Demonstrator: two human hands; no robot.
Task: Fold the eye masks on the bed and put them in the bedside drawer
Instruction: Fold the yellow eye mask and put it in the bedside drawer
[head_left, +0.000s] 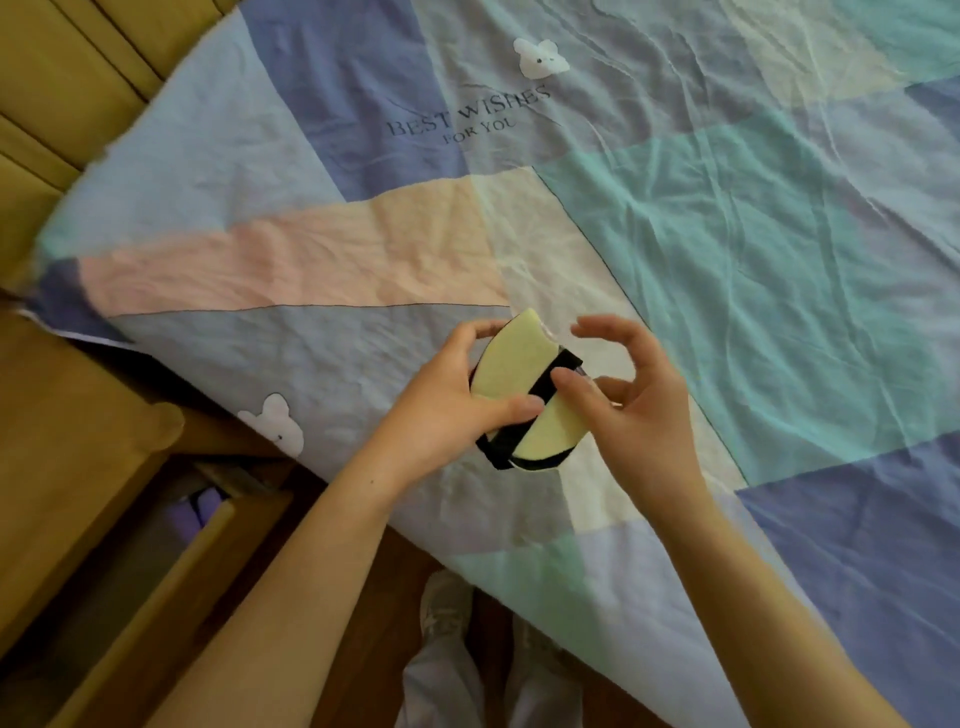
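pale yellow foam, folded in half: one eye mask (522, 387) is held just above the bed (727, 260), near its lower edge. a black strap (545, 387) crosses the folded face and loops under the lower end.

left hand (452, 410): grips the mask, thumb across the front near the strap, fingers curled behind the top edge.

right hand (631, 402): thumb tip touches the strap at the mask's right side; the other fingers are spread and loosely curled above it, holding nothing that can be seen. whether the thumb pinches the strap against a finger cannot be told.

progress, as judged: this mask is folded and the strap looks to be in the course of being wound or tucked round it. it is not yet stowed. no other mask lies on the visible part of the bed, so this may be the last one; part of the bed is out of view, so that is not certain.

containers: the drawer (156, 561) stands open at lower left, beside the bed, well apart from the hands. something purple (205, 512) lies at its far end, with a dark band on it; it may be a stowed mask, but it is too shadowed to confirm. the rest of the interior is dark.

remaining, as judged: secure the strap, carry the mask left to the drawer, put it in. closing the drawer is not demanded by the task.
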